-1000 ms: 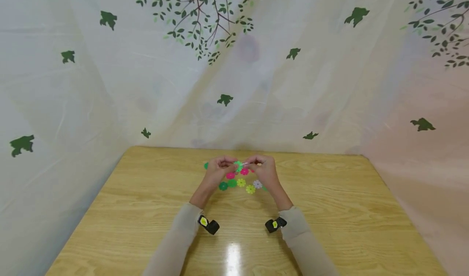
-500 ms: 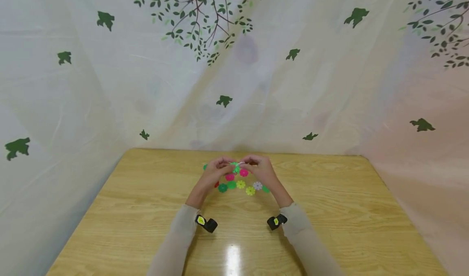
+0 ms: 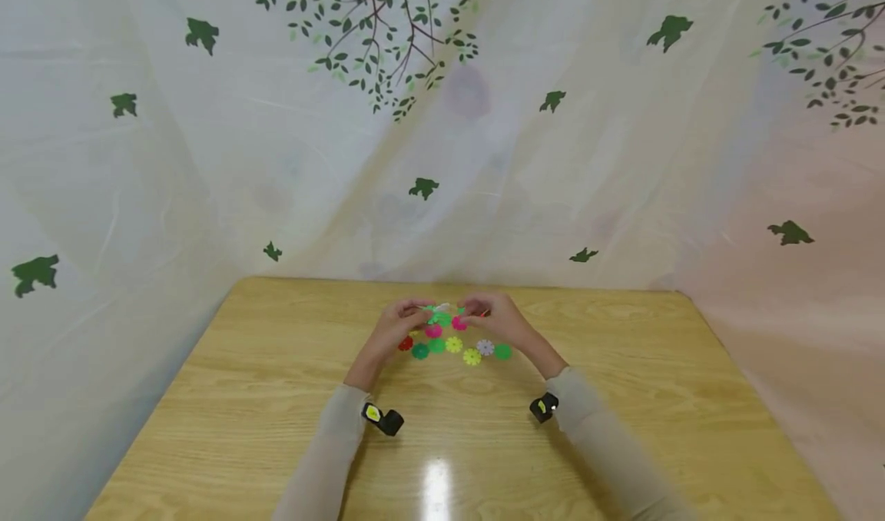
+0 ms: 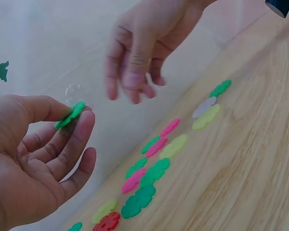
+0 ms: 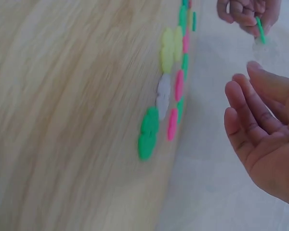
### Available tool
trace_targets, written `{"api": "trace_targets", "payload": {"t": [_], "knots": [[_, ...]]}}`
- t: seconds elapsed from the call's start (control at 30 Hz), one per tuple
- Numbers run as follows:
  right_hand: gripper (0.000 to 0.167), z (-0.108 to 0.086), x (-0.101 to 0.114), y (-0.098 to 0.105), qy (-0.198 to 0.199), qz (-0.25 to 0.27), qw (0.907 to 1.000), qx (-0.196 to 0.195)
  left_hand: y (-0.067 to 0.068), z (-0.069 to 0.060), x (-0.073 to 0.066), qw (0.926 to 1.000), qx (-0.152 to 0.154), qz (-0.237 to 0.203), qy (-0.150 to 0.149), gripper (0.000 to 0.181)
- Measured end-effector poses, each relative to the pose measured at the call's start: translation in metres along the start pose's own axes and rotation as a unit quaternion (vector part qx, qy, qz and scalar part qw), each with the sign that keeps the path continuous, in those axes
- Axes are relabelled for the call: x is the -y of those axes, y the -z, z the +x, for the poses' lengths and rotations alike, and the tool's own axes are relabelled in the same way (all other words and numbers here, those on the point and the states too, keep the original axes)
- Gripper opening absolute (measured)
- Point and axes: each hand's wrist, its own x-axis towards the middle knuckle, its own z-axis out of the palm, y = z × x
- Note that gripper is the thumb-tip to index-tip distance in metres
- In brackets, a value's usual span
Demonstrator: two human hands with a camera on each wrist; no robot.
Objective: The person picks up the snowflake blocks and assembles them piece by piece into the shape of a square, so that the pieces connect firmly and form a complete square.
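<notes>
My left hand (image 3: 394, 327) pinches a green flower-shaped disc (image 4: 70, 115) between thumb and fingers, raised above the table. A translucent flower-shaped disc (image 4: 74, 89) shows right beside the green one and seems joined to it. To the right, my right hand (image 3: 503, 323) hovers with its fingers loosely bent; both wrist views show nothing between them. Below the hands lie loose flower discs: a pink one (image 4: 170, 127), a yellow one (image 4: 207, 117), a pale lilac one (image 5: 163, 96), a green one (image 5: 148, 134) and a red one (image 4: 107, 222).
The discs lie in rough rows on a wooden table (image 3: 622, 398). A pale cloth (image 3: 332, 160) with printed leaves and birds hangs behind the table's far edge. Each sleeve carries a black wrist camera, such as the left one (image 3: 383, 419).
The hands were close together at the green and translucent discs. My right hand has let go and moved right; the left keeps the discs and has shifted slightly left.
</notes>
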Motion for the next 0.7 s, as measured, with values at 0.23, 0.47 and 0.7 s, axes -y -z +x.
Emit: {"api": "trace_targets", "payload": {"t": [0.23,0.47,0.7], "knots": [[0.019,-0.008,-0.011,0.007,-0.024,-0.057,0.9870,0.148,0.009,0.001,-0.001,0.9995,0.000,-0.030,-0.001,0.031],[0.022,-0.013,-0.010,0.001,-0.045,-0.079,0.9769,0.194,0.013,0.000,-0.004,0.9992,0.010,-0.038,0.011,0.031],[0.023,-0.012,-0.009,-0.005,-0.059,-0.092,0.9768,0.184,0.015,0.000,-0.005,0.9981,0.026,-0.054,0.014,0.035]]}}
